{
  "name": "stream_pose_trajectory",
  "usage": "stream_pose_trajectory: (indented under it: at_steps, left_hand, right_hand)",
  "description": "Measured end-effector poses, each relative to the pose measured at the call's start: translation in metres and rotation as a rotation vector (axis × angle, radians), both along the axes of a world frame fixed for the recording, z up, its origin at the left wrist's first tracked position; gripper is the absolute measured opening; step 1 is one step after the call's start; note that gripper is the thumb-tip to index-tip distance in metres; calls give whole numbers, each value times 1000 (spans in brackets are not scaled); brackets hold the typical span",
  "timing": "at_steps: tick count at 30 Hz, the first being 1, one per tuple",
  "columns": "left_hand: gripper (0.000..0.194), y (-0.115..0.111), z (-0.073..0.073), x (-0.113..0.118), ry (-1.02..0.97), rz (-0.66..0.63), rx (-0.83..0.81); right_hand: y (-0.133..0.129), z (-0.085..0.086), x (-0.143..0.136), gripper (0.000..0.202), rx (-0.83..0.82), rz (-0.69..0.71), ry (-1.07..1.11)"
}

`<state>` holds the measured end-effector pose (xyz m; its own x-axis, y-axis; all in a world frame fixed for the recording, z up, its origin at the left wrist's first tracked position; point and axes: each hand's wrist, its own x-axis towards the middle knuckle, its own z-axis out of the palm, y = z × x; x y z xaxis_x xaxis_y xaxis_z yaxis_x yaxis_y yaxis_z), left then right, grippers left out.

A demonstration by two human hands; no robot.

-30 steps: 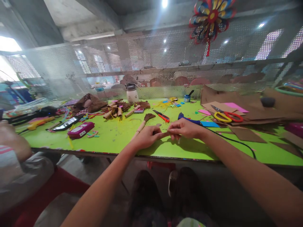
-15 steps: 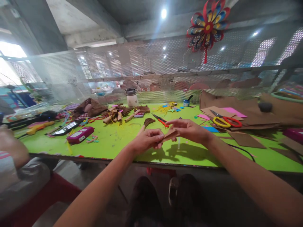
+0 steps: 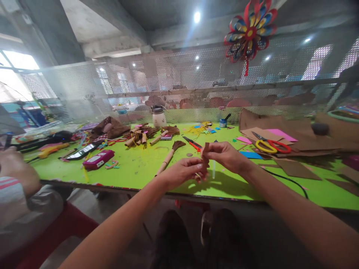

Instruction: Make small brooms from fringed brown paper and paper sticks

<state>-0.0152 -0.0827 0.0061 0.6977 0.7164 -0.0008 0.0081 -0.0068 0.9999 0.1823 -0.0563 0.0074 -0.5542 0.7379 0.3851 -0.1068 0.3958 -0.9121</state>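
Note:
Between my two hands is a small strip of brown paper (image 3: 205,158), held above the front of the green table (image 3: 134,172). My left hand (image 3: 187,170) pinches its lower end, and my right hand (image 3: 220,153) grips the upper end between thumb and fingers. Part of the strip is hidden by the fingers. Just left of my hands lies a little brown paper broom (image 3: 167,160) with a fringed end. Behind my right hand is a red utility knife (image 3: 194,144). A pale glue stick (image 3: 214,170) shows beneath my right hand.
Yellow-and-red scissors (image 3: 270,145) rest on brown paper sheets (image 3: 297,168) at the right. Rolled paper pieces (image 3: 137,138) and a white jar (image 3: 158,116) stand farther back. A purple box (image 3: 98,159) and a phone (image 3: 81,150) lie left. Another person's arm (image 3: 18,168) is at the far left.
The brown paper strip has turned from lying slanted to standing more upright. My right hand has closed on its top end, and my left hand has shifted slightly right, uncovering the broom's handle.

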Motion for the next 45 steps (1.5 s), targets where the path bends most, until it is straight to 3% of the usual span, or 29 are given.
stream_pose_trajectory:
  at_steps: [3, 6, 10, 15, 21, 25, 34, 42, 45]
  left_hand:
    - [31, 5, 5, -6, 106, 219, 188]
    - [30, 14, 11, -12, 213, 407, 409]
    - [25, 19, 9, -13, 436, 409, 699]
    - [17, 18, -7, -14, 669, 414, 900]
    - [20, 13, -11, -24, 696, 387, 878]
    - [20, 9, -14, -31, 708, 387, 822]
    - [18, 6, -23, -34, 734, 433, 896]
    - [23, 8, -18, -29, 843, 381, 1131]
    - [21, 7, -13, -22, 866, 289, 1182]
  right_hand:
    - [6, -3, 1, 26, -5, -41, -140]
    - [8, -5, -1, 30, 67, 10, -347]
    - [5, -5, -8, 36, 228, 60, -549]
    - [5, -8, -13, 36, 348, -16, -653]
    - [6, -11, -12, 19, 417, -74, -701]
    - [6, -16, -12, 19, 474, -42, -736]
    - [3, -18, -15, 19, 522, -65, -747]
    - [2, -23, -18, 17, 609, -77, -741]
    - [4, -25, -18, 17, 627, -71, -737]
